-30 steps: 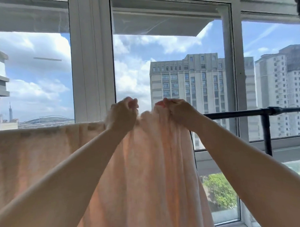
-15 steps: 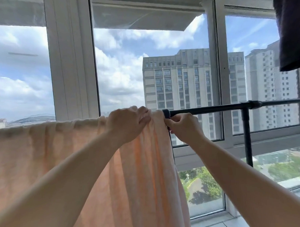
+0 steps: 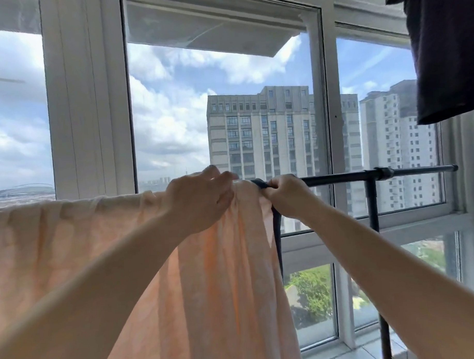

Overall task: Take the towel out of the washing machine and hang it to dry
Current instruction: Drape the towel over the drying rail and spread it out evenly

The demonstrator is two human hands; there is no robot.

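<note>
The towel, pale peach, is draped over the rail and fills the left and middle of the view, its top edge running level from the left border to the hands. It hangs in loose folds, bunched where it nears its right end.

The left hand rests on top of that bunched part, fingers curled over the fold and pressing the cloth against the rail (a loose hold, not a fist). Just beside it, the right hand is clenched around the towel's dark-trimmed right edge, at the rail.

Further right the rail runs bare to a joint and an upright post. A dark garment hangs at the top right corner.

The risk, as I judge it: the right end is gathered, so it would dry slowly there. Tugging it rightward too hard could drag the whole towel along or off the rail.
</note>
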